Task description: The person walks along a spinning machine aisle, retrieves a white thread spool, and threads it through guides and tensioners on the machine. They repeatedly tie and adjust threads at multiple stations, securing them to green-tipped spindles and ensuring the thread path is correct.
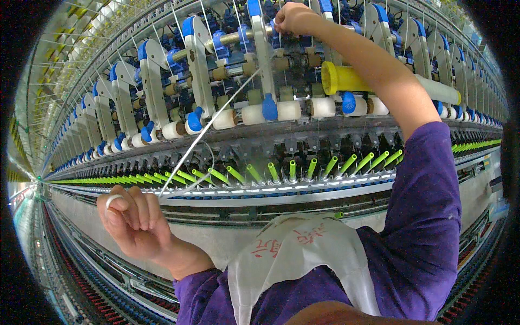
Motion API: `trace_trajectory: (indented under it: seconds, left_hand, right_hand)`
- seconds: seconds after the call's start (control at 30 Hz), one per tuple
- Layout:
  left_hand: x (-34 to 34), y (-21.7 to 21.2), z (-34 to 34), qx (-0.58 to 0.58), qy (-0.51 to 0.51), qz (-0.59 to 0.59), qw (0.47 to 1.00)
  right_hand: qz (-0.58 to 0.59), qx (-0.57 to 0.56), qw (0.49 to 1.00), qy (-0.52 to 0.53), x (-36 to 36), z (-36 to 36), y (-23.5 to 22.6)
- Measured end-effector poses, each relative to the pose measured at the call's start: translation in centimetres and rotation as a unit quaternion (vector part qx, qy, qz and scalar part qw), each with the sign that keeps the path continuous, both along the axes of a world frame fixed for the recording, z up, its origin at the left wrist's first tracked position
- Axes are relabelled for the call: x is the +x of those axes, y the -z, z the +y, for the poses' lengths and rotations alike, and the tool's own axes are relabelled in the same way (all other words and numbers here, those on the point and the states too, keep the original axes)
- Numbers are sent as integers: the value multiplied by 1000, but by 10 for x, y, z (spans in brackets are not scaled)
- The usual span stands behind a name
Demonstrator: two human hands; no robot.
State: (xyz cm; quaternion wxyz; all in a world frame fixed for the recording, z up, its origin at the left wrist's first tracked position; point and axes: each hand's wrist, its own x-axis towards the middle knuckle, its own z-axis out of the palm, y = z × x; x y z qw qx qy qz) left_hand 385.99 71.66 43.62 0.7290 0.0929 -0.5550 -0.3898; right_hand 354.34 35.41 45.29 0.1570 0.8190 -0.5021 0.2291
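My left hand (pixel 140 225) is at the lower left, fingers curled round a white strand of roving (pixel 208 125). A white loop circles one of its fingertips. From this hand the strand slants up and right, toward a grey arm of the spinning frame (pixel 265 59). At the top, my right hand (pixel 298 19) reaches in among the blue-capped arms beside a metal rod. Its fingers are pinched together, and what they hold is too small to make out. Beneath my right forearm lies a yellow-ended bobbin (pixel 346 79), its pale far part extending right.
White rollers (pixel 271 112) with blue clips run across the frame. Below them stands a row of bright green spindle tubes (pixel 292 170) behind a metal rail (pixel 303 196). Another machine row (pixel 81 276) lies at lower left. I wear a white apron (pixel 295 244).
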Motion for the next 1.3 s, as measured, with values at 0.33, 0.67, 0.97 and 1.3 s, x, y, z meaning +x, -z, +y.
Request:
trace_trajectory:
  seconds: [0.33, 0.67, 0.97, 1.3]
  left_hand:
    - [6, 5, -6, -3, 14, 1, 1000]
    - [9, 9, -11, 20, -11, 24, 999]
    - [12, 10, -24, 41, -14, 29, 999]
    - [15, 8, -31, 46, -23, 45, 998]
  right_hand:
    - [-12, 108, 993, 42, 4, 29, -3]
    - [6, 150, 989, 5, 10, 51, -7]
    - [137, 32, 989, 49, 19, 81, -26]
    - [186, 136, 967, 106, 25, 107, -79]
